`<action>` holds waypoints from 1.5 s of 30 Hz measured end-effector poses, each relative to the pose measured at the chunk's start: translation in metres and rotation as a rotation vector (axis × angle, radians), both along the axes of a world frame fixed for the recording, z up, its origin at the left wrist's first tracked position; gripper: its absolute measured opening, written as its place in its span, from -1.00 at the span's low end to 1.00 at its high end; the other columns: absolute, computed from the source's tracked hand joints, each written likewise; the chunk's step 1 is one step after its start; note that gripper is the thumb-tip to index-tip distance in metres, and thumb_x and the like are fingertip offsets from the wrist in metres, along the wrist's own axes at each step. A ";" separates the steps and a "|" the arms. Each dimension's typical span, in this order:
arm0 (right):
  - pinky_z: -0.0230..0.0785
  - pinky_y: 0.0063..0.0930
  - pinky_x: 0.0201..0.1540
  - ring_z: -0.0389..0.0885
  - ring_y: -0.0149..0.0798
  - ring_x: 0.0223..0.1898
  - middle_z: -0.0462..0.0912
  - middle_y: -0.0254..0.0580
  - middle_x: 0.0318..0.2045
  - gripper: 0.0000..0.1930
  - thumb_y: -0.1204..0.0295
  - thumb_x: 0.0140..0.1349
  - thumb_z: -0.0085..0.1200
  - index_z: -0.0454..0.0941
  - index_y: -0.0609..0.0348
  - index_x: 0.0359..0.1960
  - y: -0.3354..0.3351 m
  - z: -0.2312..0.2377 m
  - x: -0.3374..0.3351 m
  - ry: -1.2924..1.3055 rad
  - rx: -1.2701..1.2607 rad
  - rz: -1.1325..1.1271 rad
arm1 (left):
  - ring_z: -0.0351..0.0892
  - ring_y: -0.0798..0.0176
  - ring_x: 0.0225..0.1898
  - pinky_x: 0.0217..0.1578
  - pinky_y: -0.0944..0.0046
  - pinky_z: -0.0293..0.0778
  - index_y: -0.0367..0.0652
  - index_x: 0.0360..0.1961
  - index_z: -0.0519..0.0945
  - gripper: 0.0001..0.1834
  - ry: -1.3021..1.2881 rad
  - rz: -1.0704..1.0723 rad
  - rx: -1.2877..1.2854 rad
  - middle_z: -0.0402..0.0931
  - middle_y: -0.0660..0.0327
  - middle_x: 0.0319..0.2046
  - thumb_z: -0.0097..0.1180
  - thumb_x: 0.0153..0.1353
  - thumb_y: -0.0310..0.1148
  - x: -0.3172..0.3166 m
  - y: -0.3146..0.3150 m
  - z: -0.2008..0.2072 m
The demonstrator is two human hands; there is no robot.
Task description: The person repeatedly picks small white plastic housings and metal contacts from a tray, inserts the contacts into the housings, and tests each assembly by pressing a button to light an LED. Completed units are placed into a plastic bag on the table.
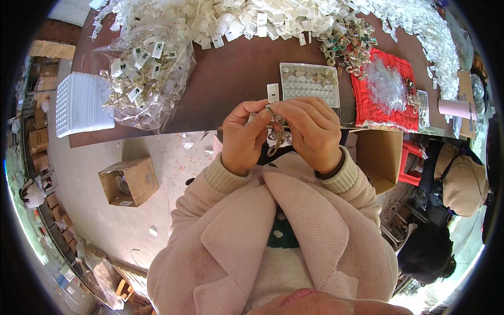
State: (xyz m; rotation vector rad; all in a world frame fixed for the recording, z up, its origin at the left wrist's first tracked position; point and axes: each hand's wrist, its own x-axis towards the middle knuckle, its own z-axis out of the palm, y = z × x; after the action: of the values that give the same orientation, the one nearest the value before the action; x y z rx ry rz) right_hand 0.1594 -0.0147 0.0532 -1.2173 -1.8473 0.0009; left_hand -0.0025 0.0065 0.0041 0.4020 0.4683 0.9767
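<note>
Both hands meet in front of my chest at the table's near edge. My left hand (245,135) is closed in a pinch on a small gold-coloured metal trinket (278,138), part of which dangles below the fingers. My right hand (314,128) pinches the same piece from the other side, fingers curled. A small white plastic card (273,92) with a dark slot stands up just above the fingertips; how it joins the trinket is hidden by the fingers. Just beyond my right hand lies a white tray (284,79) with round pockets, some holding small round pieces.
White cards (247,21) are heaped along the far side, beside a pile of metal trinkets (349,44). A clear bag (144,79) of carded trinkets and stacked white trays (83,105) sit left. Right lies red cloth (401,68) under clear plastic. Cardboard boxes (137,181) stand below.
</note>
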 end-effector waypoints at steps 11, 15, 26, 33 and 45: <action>0.50 -0.25 -0.24 0.61 -0.08 -0.29 0.68 -0.18 -0.22 -0.59 0.65 0.06 0.14 0.66 0.13 0.00 0.017 -0.031 0.012 0.039 -0.238 -0.232 | 0.65 0.41 -0.38 -0.70 0.59 0.18 -0.24 -0.03 0.58 -0.82 0.181 0.125 -0.056 0.67 0.03 -0.17 0.17 0.36 -0.51 0.003 0.008 -0.009; 0.50 -0.23 -0.23 0.61 -0.09 -0.26 0.63 -0.22 -0.29 -0.66 0.65 0.07 0.11 0.67 0.09 -0.09 0.033 -0.056 0.024 -0.123 -0.239 -0.295 | 0.64 0.43 -0.34 -0.70 0.60 0.18 -0.21 0.01 0.57 -0.80 0.194 0.070 -0.037 0.67 0.02 -0.14 0.14 0.40 -0.44 0.001 0.011 -0.011; 0.52 -0.30 -0.28 0.66 -0.07 -0.33 0.69 -0.15 -0.33 -0.77 0.63 0.08 0.27 0.66 0.15 -0.20 0.015 -0.021 -0.002 0.201 -0.224 -0.120 | 0.66 0.41 -0.38 -0.71 0.60 0.16 -0.25 -0.08 0.57 -0.86 0.089 0.053 -0.082 0.66 0.04 -0.20 0.15 0.37 -0.53 -0.001 0.014 -0.012; 0.49 -0.33 -0.27 0.65 -0.10 -0.33 0.69 -0.21 -0.34 -0.80 0.66 0.08 0.23 0.66 0.15 -0.26 0.012 -0.007 -0.011 0.235 -0.278 -0.040 | 0.67 0.38 -0.38 -0.63 0.58 0.35 -0.25 -0.07 0.58 -0.86 0.042 0.045 -0.100 0.66 0.12 -0.23 0.14 0.37 -0.55 -0.004 0.008 -0.008; 0.48 -0.33 -0.20 0.65 -0.15 -0.24 0.67 -0.06 -0.23 -0.76 0.54 0.20 0.22 0.71 0.18 -0.09 -0.008 0.004 -0.011 0.378 -0.285 0.010 | 0.64 0.33 -0.32 -0.29 0.40 0.57 -0.23 -0.07 0.61 -0.82 -0.045 -0.013 -0.159 0.67 0.14 -0.23 0.21 0.33 -0.48 -0.004 0.005 0.006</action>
State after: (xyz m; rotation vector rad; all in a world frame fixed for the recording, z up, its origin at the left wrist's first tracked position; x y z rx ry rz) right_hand 0.1480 -0.0230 0.0572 -1.2968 -1.5536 0.4827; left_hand -0.0069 0.0120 0.0098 0.2391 0.4983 0.9263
